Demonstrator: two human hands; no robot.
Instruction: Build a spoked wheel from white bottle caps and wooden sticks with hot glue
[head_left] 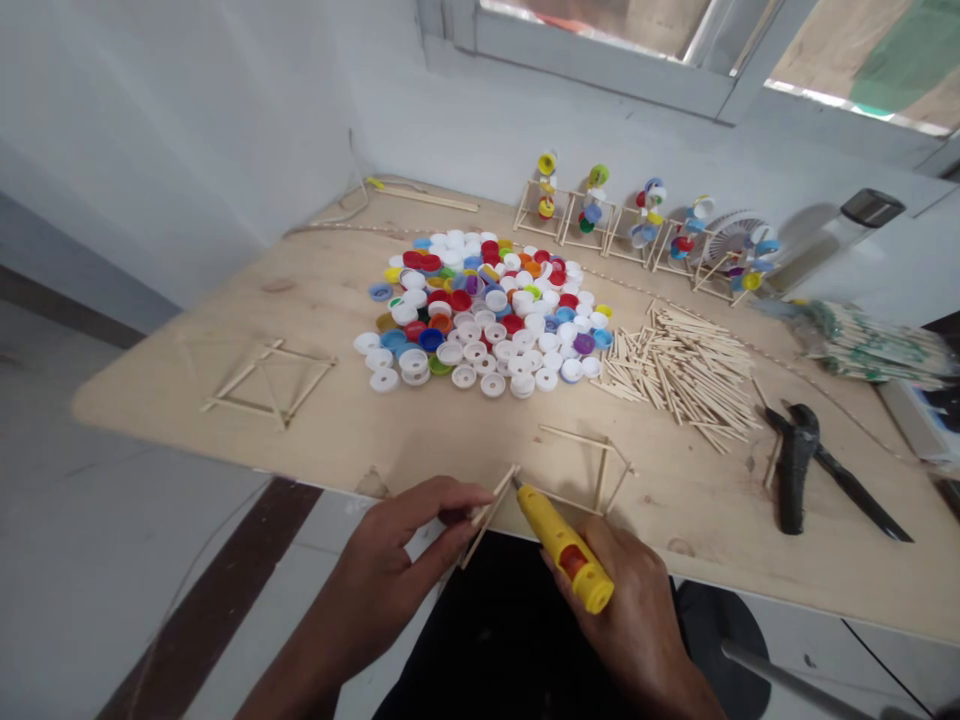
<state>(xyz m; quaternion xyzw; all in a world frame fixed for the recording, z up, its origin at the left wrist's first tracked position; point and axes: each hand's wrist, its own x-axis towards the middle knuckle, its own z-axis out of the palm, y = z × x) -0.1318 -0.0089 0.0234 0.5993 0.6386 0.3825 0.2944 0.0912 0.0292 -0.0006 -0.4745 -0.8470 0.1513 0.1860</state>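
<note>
Between its thumb and fingers my left hand [401, 565] pinches thin wooden sticks [491, 510] joined near their upper end, over the table's front edge. My right hand [626, 595] is wrapped round a yellow hot glue gun [555, 535]. The gun's nozzle touches or nearly touches the upper end of the sticks; I cannot tell which. Just beyond my right hand lies a partly built stick frame [602, 470]. Another stick frame [271, 385] rests at the left of the table.
Colourful bottle caps [491, 325] are heaped mid-table beside a pile of loose sticks [682, 370]. Black pliers-like tools [802, 455] lie at right, near plastic-wrapped packs [877, 340]. Several stick-and-cap models [592, 215] and a clear bottle [825, 245] line the wall.
</note>
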